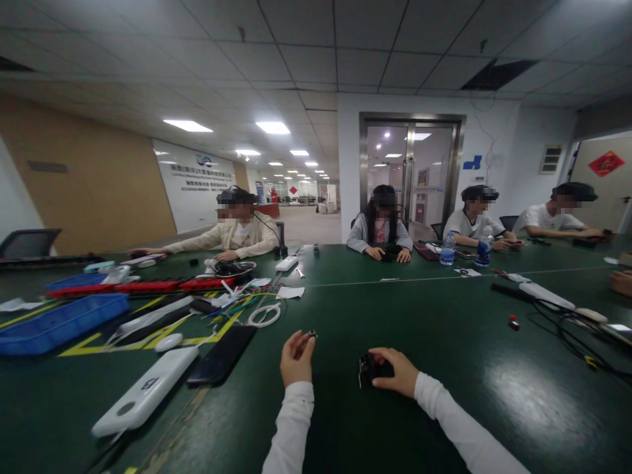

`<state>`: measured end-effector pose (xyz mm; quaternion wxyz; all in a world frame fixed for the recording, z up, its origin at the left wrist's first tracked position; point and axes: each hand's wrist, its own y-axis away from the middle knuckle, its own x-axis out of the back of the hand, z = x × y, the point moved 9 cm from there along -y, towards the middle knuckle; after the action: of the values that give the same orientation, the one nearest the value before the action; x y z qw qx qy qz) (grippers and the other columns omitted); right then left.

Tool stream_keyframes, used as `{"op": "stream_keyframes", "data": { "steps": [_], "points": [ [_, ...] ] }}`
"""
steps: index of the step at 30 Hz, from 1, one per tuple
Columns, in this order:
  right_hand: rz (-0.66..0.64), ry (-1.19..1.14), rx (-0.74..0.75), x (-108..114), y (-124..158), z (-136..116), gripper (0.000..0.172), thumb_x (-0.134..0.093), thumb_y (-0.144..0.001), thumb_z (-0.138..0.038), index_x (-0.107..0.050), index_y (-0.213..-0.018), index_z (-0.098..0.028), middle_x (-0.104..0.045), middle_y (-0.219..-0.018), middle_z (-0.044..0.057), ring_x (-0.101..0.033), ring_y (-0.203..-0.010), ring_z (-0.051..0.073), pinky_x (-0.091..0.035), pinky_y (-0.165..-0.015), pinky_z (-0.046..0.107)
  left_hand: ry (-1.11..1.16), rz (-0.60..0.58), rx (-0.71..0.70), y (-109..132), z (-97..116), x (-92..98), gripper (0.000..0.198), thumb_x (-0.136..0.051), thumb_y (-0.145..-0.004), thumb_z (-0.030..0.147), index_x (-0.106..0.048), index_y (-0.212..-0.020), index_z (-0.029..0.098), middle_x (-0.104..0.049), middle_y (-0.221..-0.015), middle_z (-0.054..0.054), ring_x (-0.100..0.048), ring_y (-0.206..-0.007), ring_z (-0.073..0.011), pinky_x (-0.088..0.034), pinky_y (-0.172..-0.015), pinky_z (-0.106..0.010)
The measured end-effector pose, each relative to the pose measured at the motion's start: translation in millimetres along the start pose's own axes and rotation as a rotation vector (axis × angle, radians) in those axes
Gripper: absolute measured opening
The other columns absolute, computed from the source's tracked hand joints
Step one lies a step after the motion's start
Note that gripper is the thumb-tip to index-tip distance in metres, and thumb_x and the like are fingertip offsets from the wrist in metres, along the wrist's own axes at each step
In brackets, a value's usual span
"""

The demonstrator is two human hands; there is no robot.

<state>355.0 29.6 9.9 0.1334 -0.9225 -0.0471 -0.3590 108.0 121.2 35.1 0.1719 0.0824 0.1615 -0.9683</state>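
Note:
Between the thumb and fingertips of my left hand (pixel 297 357) is a tiny dark part (pixel 313 334) with a light spot, too small to name. My right hand (pixel 397 370) is wrapped round a small black boxy device (pixel 366 370) on or just above the green table. A thin pale strip or wire shows at the device's left side; my fingers hide its right side. The two hands are apart, with bare table between them. Left of my left hand lies a black smartphone (pixel 223 355), and beyond it a coil of white cable (pixel 264 315).
A white power bank (pixel 146 392) and a blue tray (pixel 64 322) are on the left. Cables and a red strip (pixel 148 286) lie behind them. A small red-and-black part (pixel 514 322) and black cables (pixel 567 329) are at right. Several people sit across the table (pixel 345 306) near two bottles (pixel 447 250).

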Motion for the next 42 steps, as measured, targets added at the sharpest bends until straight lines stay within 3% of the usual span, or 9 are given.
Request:
{"op": "stream_keyframes", "data": {
  "steps": [4, 8, 12, 17, 20, 23, 32, 36, 42],
  "points": [
    [-0.003, -0.011, 0.009, 2, 3, -3, 0.056, -0.060, -0.068, -0.040, -0.039, -0.118, -0.027, -0.053, -0.104, 0.002, -0.048, -0.098, 0.021, -0.036, -0.085, 0.035, -0.063, -0.130, -0.073, 15, 8, -17.5, 0.042, -0.063, -0.058, 0.029, -0.050, -0.095, 0.016, -0.063, -0.084, -0.006, -0.061, -0.076, -0.0146, -0.048, -0.073, -0.031],
    [0.031, 0.008, 0.048, -1, -3, 1, 0.059, -0.065, -0.063, -0.036, -0.042, -0.116, -0.024, -0.055, -0.099, 0.003, -0.051, -0.091, 0.021, -0.037, -0.083, 0.034, -0.252, -0.504, -0.169, 61, 11, -66.5, 0.035, -0.051, -0.069, 0.028, -0.046, -0.103, 0.019, -0.058, -0.091, -0.004, -0.060, -0.070, -0.0116, -0.049, -0.070, -0.030],
    [0.054, 0.013, 0.089, -3, -8, 1, 0.059, -0.067, -0.060, -0.034, -0.046, -0.113, -0.022, -0.057, -0.096, 0.004, -0.052, -0.086, 0.021, -0.040, -0.078, 0.034, -0.570, -0.822, -0.391, 110, 15, -102.5, 0.034, -0.041, -0.073, 0.018, -0.046, -0.107, 0.021, -0.055, -0.099, -0.004, -0.055, -0.088, -0.0138, -0.043, -0.081, -0.032],
    [0.049, -0.009, 0.107, -4, -6, -1, 0.055, -0.065, -0.063, -0.034, -0.046, -0.112, -0.023, -0.058, -0.094, 0.003, -0.052, -0.086, 0.021, -0.039, -0.078, 0.034, -0.827, -0.992, -0.547, 127, 16, -111.3, 0.041, -0.036, -0.074, 0.012, -0.043, -0.112, 0.024, -0.050, -0.110, -0.004, -0.045, -0.103, -0.0160, -0.036, -0.088, -0.034],
    [0.029, -0.033, 0.092, -7, -5, 3, 0.059, -0.064, -0.064, -0.034, -0.041, -0.117, -0.023, -0.058, -0.095, 0.003, -0.052, -0.087, 0.020, -0.039, -0.081, 0.035, -0.892, -0.916, -0.508, 103, 10, -95.4, 0.042, -0.033, -0.076, 0.012, -0.039, -0.116, 0.024, -0.047, -0.113, -0.005, -0.047, -0.101, -0.0150, -0.037, -0.086, -0.031],
    [0.003, -0.061, 0.079, -11, -4, 9, 0.060, -0.064, -0.064, -0.034, -0.040, -0.118, -0.023, -0.057, -0.096, 0.003, -0.051, -0.089, 0.020, -0.039, -0.082, 0.035, -0.941, -0.791, -0.458, 66, 4, -64.9, 0.041, -0.032, -0.077, 0.014, -0.038, -0.117, 0.023, -0.047, -0.111, -0.006, -0.050, -0.095, -0.0144, -0.038, -0.083, -0.030],
    [-0.062, -0.101, -0.011, -17, -2, 16, 0.058, -0.061, -0.068, -0.035, -0.038, -0.120, -0.025, -0.053, -0.101, 0.002, -0.048, -0.097, 0.021, -0.038, -0.086, 0.036, -1.140, -0.281, -0.321, -43, 5, 72.5, 0.038, -0.037, -0.076, 0.017, -0.039, -0.114, 0.019, -0.049, -0.105, -0.007, -0.052, -0.091, -0.0160, -0.042, -0.078, -0.031],
    [-0.063, -0.087, -0.036, -16, -1, 14, 0.056, -0.061, -0.068, -0.034, -0.039, -0.119, -0.024, -0.053, -0.101, 0.002, -0.048, -0.096, 0.020, -0.038, -0.086, 0.035, -1.180, -0.185, -0.345, -52, 12, 94.4, 0.037, -0.039, -0.075, 0.019, -0.041, -0.112, 0.020, -0.052, -0.101, -0.006, -0.052, -0.091, -0.0164, -0.042, -0.076, -0.030],
    [-0.033, -0.065, -0.003, -14, 0, 11, 0.054, -0.061, -0.068, -0.033, -0.040, -0.117, -0.023, -0.054, -0.100, 0.003, -0.049, -0.095, 0.021, -0.039, -0.085, 0.037, -1.209, -0.080, -0.294, -53, 20, 104.3, 0.035, -0.040, -0.074, 0.021, -0.042, -0.109, 0.020, -0.055, -0.095, -0.004, -0.053, -0.091, -0.0173, -0.042, -0.074, -0.029]
  ]
}}
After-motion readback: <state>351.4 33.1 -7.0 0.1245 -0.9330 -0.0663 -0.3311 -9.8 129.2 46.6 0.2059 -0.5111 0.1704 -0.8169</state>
